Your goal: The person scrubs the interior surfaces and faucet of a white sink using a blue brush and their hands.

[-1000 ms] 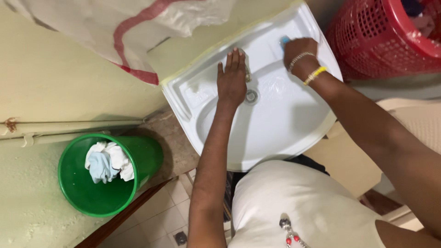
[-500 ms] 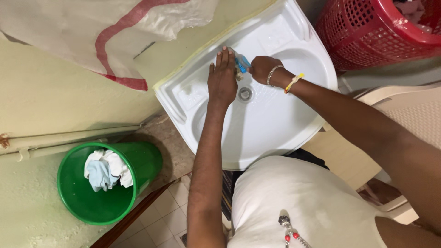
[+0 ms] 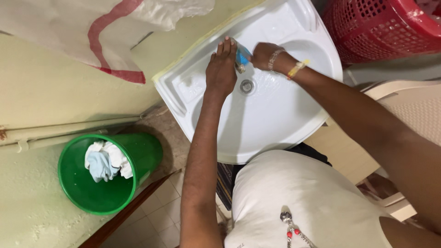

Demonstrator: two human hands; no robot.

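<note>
Both hands are up at the back of the white sink (image 3: pixel 275 124), right by the tap (image 3: pixel 240 68). The left hand (image 3: pixel 220 71) lies flat, palm down, fingers straight and pressed together, pointing toward the wall, its fingertips on the back ledge just beside the tap. The right hand (image 3: pixel 264 55) comes in from the other side, fingers curled tight around a blue sponge (image 3: pixel 242 56), which sits pressed against the tap between the two hands. A beaded bracelet and a yellow band (image 3: pixel 297 69) ride on the right wrist. Just below the hands, the metal drain (image 3: pixel 247 86) shows in the bowl, and the bowl looks wet around it. Down on the floor to the left stands a green bucket (image 3: pixel 87 193) with white and pale blue cloths (image 3: pixel 105 160) bunched inside, well apart from the sink. A red plastic basket (image 3: pixel 381 27) sits at the top right, just past the sink's edge. A white sack with a red stripe (image 3: pixel 105 32) hangs on the wall above the bucket. A beige plastic chair (image 3: pixel 404 105) stands to the right, near the sink.
</note>
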